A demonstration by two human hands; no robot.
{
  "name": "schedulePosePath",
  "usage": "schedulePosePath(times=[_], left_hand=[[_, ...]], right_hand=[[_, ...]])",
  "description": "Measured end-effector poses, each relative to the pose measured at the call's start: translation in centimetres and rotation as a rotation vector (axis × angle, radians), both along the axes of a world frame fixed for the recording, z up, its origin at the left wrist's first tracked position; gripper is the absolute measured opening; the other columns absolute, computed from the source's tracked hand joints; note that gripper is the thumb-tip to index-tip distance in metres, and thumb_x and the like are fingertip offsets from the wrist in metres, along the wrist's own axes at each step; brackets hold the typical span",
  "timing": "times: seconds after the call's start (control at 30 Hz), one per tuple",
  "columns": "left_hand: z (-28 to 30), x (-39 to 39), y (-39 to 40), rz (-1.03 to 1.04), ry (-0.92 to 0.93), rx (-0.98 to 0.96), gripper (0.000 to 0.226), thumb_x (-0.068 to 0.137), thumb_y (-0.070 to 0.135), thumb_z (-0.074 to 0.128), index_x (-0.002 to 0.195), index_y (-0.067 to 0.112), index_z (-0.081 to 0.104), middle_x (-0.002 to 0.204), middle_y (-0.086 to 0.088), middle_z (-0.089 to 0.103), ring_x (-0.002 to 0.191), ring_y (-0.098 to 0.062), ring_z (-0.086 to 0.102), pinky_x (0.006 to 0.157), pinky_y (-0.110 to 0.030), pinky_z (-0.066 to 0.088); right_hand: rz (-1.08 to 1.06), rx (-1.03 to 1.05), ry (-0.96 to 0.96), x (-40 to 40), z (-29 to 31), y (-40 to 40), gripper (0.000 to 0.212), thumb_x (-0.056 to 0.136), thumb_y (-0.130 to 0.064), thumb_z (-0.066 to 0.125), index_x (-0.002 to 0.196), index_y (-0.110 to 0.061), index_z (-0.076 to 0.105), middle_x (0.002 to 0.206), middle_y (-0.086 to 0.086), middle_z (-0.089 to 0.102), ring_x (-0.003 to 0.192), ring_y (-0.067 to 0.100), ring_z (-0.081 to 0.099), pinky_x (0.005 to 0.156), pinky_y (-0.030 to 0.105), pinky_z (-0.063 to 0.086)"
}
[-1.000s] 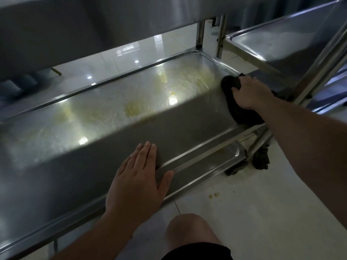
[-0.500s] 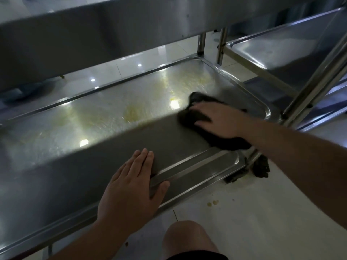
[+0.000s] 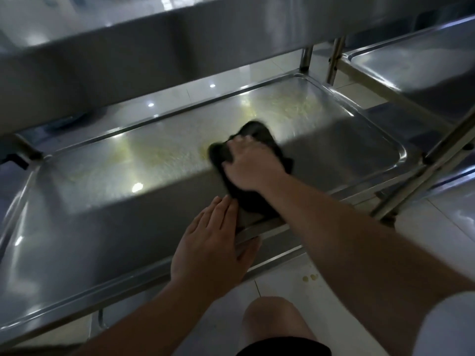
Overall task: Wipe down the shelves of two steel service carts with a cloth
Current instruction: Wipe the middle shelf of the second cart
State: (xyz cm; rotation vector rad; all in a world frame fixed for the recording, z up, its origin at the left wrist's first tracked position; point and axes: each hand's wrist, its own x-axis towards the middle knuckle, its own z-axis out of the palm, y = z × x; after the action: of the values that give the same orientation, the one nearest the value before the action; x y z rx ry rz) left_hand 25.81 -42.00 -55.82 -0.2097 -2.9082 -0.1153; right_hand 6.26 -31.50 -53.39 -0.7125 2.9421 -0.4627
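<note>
Centre of frame: my right hand [image 3: 253,164] presses the dark cloth [image 3: 253,181] onto the stained lower shelf [image 3: 102,201], grip curled over it. Below it, my left hand [image 3: 213,249] lies flat, fingers straight, on the shelf's near rim.

We are seeing a black cloth [image 3: 257,140] on the silver steel shelf [image 3: 102,201], yellowish smears [image 3: 290,107] streaking it, and black shorts [image 3: 282,346] over pale floor tiles [image 3: 347,304].
</note>
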Motion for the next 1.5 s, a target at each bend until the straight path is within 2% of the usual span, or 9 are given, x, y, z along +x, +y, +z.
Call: schedulePosePath(times=[0.1, 0.23, 0.4, 0.5, 0.63, 1.0, 1.13, 1.3, 1.5], left_hand=[[0.4, 0.2, 0.0, 0.105, 0.020, 0.253, 0.045, 0.098, 0.060, 0.047, 0.124, 0.023, 0.048, 0.129, 0.004, 0.051, 0.112, -0.017, 0.059, 0.092, -0.029, 0.048], [1.1, -0.1, -0.3, 0.216, 0.054, 0.493, 0.028, 0.094, 0.055, 0.049, 0.106, 0.034, 0.035, 0.105, 0.014, 0.034, 0.090, -0.009, 0.043, 0.080, -0.029, 0.038], [2.8, 0.1, -5.3, 0.297, -0.060, 0.636, 0.027, 0.095, 0.044, 0.065, 0.118, 0.038, 0.052, 0.119, 0.019, 0.041, 0.095, 0.002, 0.053, 0.082, -0.013, 0.038], [3.0, 3.5, -13.1, 0.502, -0.046, 0.410, 0.036, 0.099, 0.042, 0.064, 0.130, 0.025, 0.060, 0.132, -0.001, 0.054, 0.114, -0.025, 0.060, 0.099, -0.037, 0.045], [3.2, 8.6, -21.1, 0.773, -0.187, 0.247, 0.052, 0.106, 0.050, 0.046, 0.149, 0.021, 0.049, 0.159, -0.008, 0.044, 0.142, -0.037, 0.048, 0.117, -0.057, 0.037], [1.5, 9.5, -21.2, 0.747, -0.121, 0.276, 0.056, 0.108, 0.051, 0.035, 0.154, 0.021, 0.044, 0.165, -0.004, 0.041, 0.151, -0.028, 0.038, 0.124, -0.053, 0.030], [1.2, 9.5, -21.0, 0.735, -0.114, 0.279, 0.062, 0.108, 0.054, 0.031, 0.158, 0.019, 0.040, 0.167, -0.005, 0.037, 0.156, -0.028, 0.032, 0.127, -0.052, 0.026], [1.0, 9.5, -20.9, 0.719, -0.118, 0.261, 0.065, 0.108, 0.055, 0.027, 0.160, 0.017, 0.037, 0.168, -0.007, 0.036, 0.157, -0.028, 0.029, 0.129, -0.052, 0.023], [0.8, 9.8, -20.7, 0.743, 0.026, 0.393, 0.074, 0.105, 0.068, 0.018, 0.166, 0.025, 0.016, 0.173, -0.004, 0.026, 0.158, -0.027, 0.028, 0.126, -0.048, 0.025]], right_hand=[[0.205, -0.030, -0.074, 1.3, 0.1, -2.5, 0.067, 0.104, -0.054, 0.044, 0.164, -0.026, 0.031, 0.173, -0.003, 0.025, 0.160, 0.021, 0.019, 0.129, 0.043, 0.016], [-0.028, -0.071, -0.038, 0.1, 0.6, 2.8, 0.058, 0.101, -0.052, 0.053, 0.153, -0.026, 0.047, 0.159, 0.008, 0.047, 0.146, 0.031, 0.044, 0.121, 0.045, 0.034], [-0.509, 0.031, -0.009, -2.4, 0.6, 11.2, 0.060, 0.101, -0.054, 0.046, 0.144, -0.014, 0.051, 0.152, 0.019, 0.051, 0.142, 0.042, 0.045, 0.116, 0.052, 0.039], [-0.610, 0.100, -0.069, -2.9, 0.6, 10.3, 0.076, 0.103, -0.054, 0.035, 0.163, -0.009, 0.025, 0.171, 0.015, 0.022, 0.158, 0.039, 0.015, 0.128, 0.053, 0.018], [-0.678, 0.075, -0.119, -1.1, 1.0, 3.7, 0.078, 0.104, -0.049, 0.034, 0.166, -0.006, 0.014, 0.172, 0.019, 0.018, 0.158, 0.042, 0.015, 0.127, 0.051, 0.018], [0.318, 0.017, -0.063, 8.5, 1.2, -14.6, 0.071, 0.103, -0.059, 0.046, 0.163, -0.024, 0.032, 0.172, 0.002, 0.027, 0.158, 0.026, 0.023, 0.129, 0.042, 0.018], [-0.131, -0.026, 0.003, 3.3, 0.3, -7.0, 0.057, 0.100, -0.052, 0.052, 0.145, -0.018, 0.052, 0.152, 0.016, 0.052, 0.140, 0.037, 0.049, 0.117, 0.046, 0.039], [-0.715, 0.068, -0.087, 3.5, 0.1, -8.2, 0.071, 0.106, -0.043, 0.034, 0.166, -0.009, 0.018, 0.173, 0.016, 0.017, 0.159, 0.038, 0.014, 0.128, 0.050, 0.014], [-0.032, -0.015, -0.058, 12.6, 0.2, -23.9, 0.068, 0.103, -0.048, 0.045, 0.160, -0.014, 0.034, 0.169, 0.010, 0.031, 0.156, 0.031, 0.023, 0.127, 0.049, 0.018]])
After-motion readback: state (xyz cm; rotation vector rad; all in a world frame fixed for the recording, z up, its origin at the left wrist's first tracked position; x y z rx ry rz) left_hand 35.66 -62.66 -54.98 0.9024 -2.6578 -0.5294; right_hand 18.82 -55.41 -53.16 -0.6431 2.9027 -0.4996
